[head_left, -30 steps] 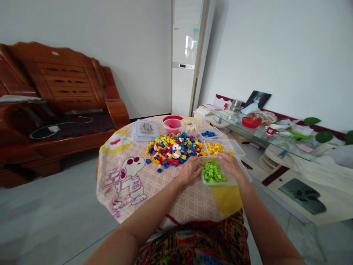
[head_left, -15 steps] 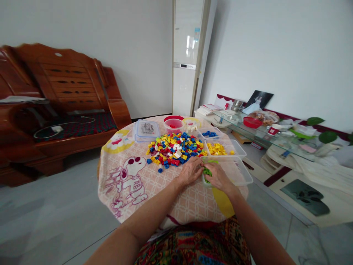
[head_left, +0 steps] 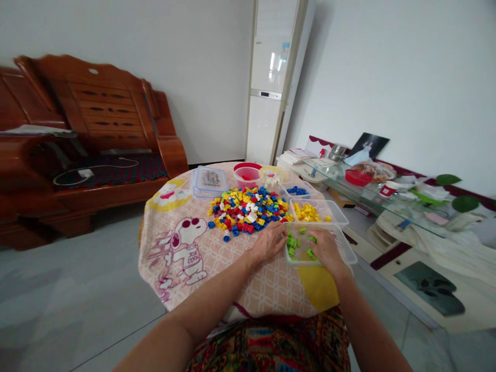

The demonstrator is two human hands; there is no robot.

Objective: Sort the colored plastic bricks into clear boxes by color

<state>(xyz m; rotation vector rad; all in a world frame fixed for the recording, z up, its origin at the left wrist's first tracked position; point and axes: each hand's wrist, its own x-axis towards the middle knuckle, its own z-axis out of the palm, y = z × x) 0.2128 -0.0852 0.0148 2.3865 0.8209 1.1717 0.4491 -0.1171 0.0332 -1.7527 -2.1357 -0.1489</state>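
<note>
Loose green toy bricks (head_left: 292, 245) lie scattered in the nearest clear plastic container (head_left: 351, 254). At its left side my left hand (head_left: 271, 242) has its fingers curled against the rim, closed on the edge. My right hand (head_left: 326, 249) reaches inside the same container, fingers somewhat apart and pointing down among the green bricks; its fingertips are partly hidden. Just behind stands a clear container of yellow bricks (head_left: 307, 212), and beyond it one with blue bricks (head_left: 297, 191). A mixed heap of coloured bricks (head_left: 248, 209) lies left of the containers, close to my left hand.
A pink tub (head_left: 248, 178) holding a few red bricks and a lidded clear box (head_left: 210, 181) stand at the back of the cloth-covered round table (head_left: 248, 289). White bricks (head_left: 272, 181) sit beside the tub. A glass-topped cabinet (head_left: 411, 213) with household items is at right.
My right hand has moved right, away from my left hand, inside the container. The green bricks now lie spread out more. My left hand stays at the container's left edge.
</note>
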